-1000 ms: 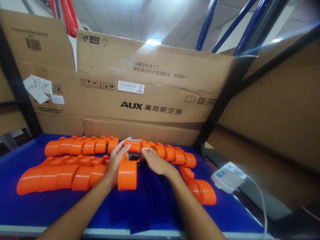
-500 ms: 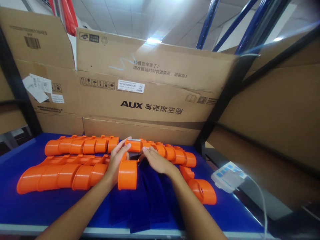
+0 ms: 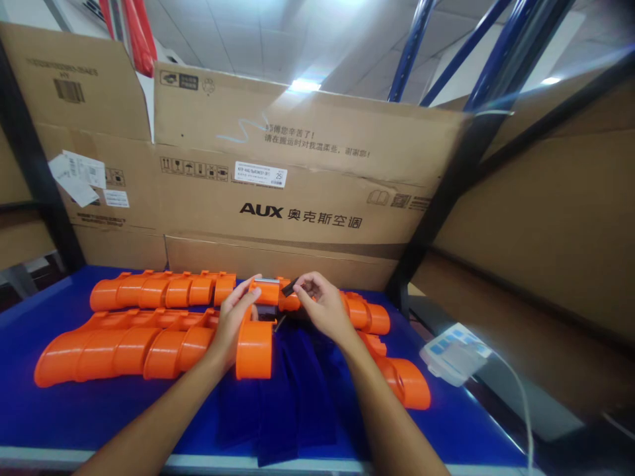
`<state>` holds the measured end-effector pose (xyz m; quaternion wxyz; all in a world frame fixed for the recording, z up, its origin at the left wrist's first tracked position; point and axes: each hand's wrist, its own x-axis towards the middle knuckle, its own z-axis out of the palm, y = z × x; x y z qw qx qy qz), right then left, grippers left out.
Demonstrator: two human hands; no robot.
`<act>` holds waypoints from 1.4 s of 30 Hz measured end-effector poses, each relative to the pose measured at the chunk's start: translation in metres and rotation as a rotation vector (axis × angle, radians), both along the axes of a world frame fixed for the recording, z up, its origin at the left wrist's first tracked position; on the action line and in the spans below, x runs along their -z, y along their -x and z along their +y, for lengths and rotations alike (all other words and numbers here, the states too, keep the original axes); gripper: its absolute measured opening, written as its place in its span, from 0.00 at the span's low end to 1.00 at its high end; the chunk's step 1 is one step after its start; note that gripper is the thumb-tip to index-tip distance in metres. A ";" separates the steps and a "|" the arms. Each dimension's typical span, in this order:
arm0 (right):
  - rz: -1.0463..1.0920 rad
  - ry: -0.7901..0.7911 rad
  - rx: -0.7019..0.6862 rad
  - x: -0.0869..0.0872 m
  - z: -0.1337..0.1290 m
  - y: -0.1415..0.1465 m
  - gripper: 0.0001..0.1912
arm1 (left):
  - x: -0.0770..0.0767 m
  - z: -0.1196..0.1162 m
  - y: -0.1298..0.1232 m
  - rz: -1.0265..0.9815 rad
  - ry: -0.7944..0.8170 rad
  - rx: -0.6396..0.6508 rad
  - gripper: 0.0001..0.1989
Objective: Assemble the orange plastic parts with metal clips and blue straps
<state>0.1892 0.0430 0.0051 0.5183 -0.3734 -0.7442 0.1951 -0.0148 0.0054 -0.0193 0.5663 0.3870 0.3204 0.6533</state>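
**Orange duct piece steadied by left hand, dark strip pinched in right**

Orange plastic dominates the blue table [image 3: 99, 410]. Nearest the person, dark blue sheets [image 3: 292, 396] lie between the forearms. Beyond them the orange duct piece [image 3: 254, 344] stands with its long axis running away from the person, directly ahead. Left hand [image 3: 233, 324] is closed against its left flank, fingertips at the far end. Right hand [image 3: 322, 307], lifted just right of that end, pinches a small dark strip [image 3: 289, 287]; both hands are close together, left nearer the piece. Rows of nested orange pieces [image 3: 159, 291] lie sideways behind. Farthest: cardboard boxes [image 3: 297, 198].
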 end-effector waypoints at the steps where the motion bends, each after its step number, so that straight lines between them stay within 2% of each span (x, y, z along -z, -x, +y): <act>1: 0.091 0.002 -0.020 0.000 0.000 0.001 0.12 | -0.001 -0.001 -0.001 -0.003 -0.002 -0.001 0.36; 4: 0.308 -0.006 -0.074 -0.004 -0.004 0.003 0.13 | 0.000 -0.001 -0.001 0.001 -0.016 0.001 0.36; 7: 0.365 -0.020 -0.101 -0.010 -0.011 0.007 0.17 | 0.002 0.000 -0.002 0.021 -0.033 0.005 0.34; 11: 0.312 -0.019 -0.117 -0.009 -0.021 0.015 0.13 | 0.005 0.002 -0.006 0.009 -0.097 0.000 0.30; 15: 0.166 -0.090 0.012 -0.003 -0.027 0.022 0.12 | 0.010 0.004 -0.008 0.080 -0.151 -0.007 0.29; 19: 0.028 -0.163 0.077 -0.003 -0.033 0.025 0.11 | 0.014 0.006 -0.006 0.111 -0.163 -0.022 0.29; 26: 0.019 -0.249 0.111 -0.005 -0.033 0.027 0.08 | 0.014 0.007 -0.005 0.108 -0.157 -0.022 0.30; 31: 0.036 -0.178 0.146 0.004 -0.026 0.028 0.07 | 0.013 0.006 -0.006 0.082 -0.156 -0.015 0.29; 35: 0.065 -0.133 0.133 0.009 -0.023 0.027 0.09 | 0.011 0.005 -0.009 0.085 -0.163 0.019 0.30; 39: 0.049 -0.200 0.116 0.006 -0.026 0.028 0.06 | 0.011 0.004 -0.009 0.084 -0.152 0.057 0.36; 42: 0.025 -0.215 0.059 0.001 -0.027 0.026 0.06 | 0.011 0.004 -0.006 0.083 -0.132 0.068 0.37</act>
